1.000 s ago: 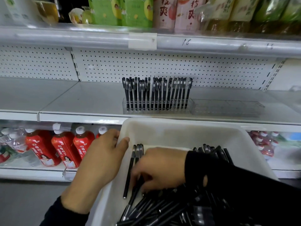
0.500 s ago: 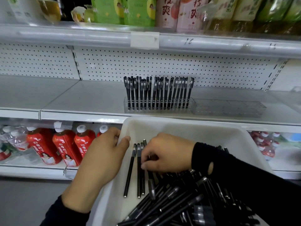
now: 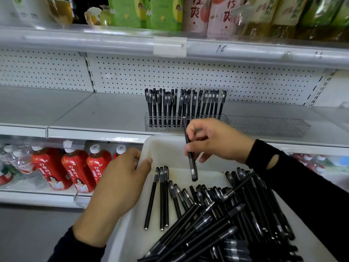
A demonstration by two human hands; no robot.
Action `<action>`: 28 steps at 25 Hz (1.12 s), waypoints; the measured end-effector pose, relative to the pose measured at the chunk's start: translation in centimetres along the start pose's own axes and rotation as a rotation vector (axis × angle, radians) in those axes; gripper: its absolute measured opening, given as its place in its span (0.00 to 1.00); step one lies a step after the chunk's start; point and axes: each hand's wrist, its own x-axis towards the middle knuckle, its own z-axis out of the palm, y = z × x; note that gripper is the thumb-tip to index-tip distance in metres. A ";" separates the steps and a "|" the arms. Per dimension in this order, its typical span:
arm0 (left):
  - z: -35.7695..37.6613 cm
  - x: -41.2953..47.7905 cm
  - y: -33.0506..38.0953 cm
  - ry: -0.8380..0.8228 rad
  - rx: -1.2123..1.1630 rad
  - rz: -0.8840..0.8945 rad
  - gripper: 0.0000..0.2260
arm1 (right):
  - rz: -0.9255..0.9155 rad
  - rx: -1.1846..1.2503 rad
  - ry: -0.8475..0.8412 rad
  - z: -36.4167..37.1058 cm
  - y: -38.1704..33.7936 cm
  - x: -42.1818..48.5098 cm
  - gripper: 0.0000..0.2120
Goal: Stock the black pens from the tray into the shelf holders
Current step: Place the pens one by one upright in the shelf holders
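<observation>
A white tray (image 3: 160,146) holds a heap of black pens (image 3: 217,214), with three lying side by side near its left wall. My left hand (image 3: 120,182) grips the tray's left rim, thumb over the edge. My right hand (image 3: 217,140) pinches one black pen (image 3: 190,159) above the tray, held nearly upright with the cap end down. On the middle shelf a clear holder (image 3: 147,125) is filled with several upright black pens (image 3: 185,108). A second clear holder (image 3: 268,127) to its right has no pens in it.
The grey shelf (image 3: 85,114) has a pegboard back. Red bottles (image 3: 75,171) stand on the shelf below, left of the tray. Drink cartons and bottles (image 3: 170,14) fill the top shelf, whose rail carries a white price tag (image 3: 170,47).
My right hand has risen out of the pile in the tray with one pen pinched in it, up towards the shelf. The left hand has stayed on the rim.
</observation>
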 end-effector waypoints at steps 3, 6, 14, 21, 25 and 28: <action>0.1 0.0 0.2 -0.002 0.000 0.001 0.06 | -0.038 0.140 0.028 -0.7 0.4 0.2 0.05; 0.0 0.0 0.2 -0.006 0.006 0.005 0.06 | -0.070 0.329 0.072 -0.7 0.9 0.6 0.07; 0.0 0.1 0.0 -0.003 0.009 0.002 0.06 | -0.073 0.699 0.316 -3.9 2.2 2.5 0.14; 0.0 0.0 0.0 -0.011 -0.008 -0.008 0.06 | -0.043 0.245 0.637 -7.2 4.5 6.3 0.08; 0.1 0.1 0.1 -0.003 -0.011 -0.012 0.07 | 0.012 0.079 0.697 -8.6 6.2 9.6 0.08; 0.2 0.2 0.2 -0.008 0.002 -0.013 0.07 | 0.080 -0.009 0.728 -8.7 7.4 11.9 0.10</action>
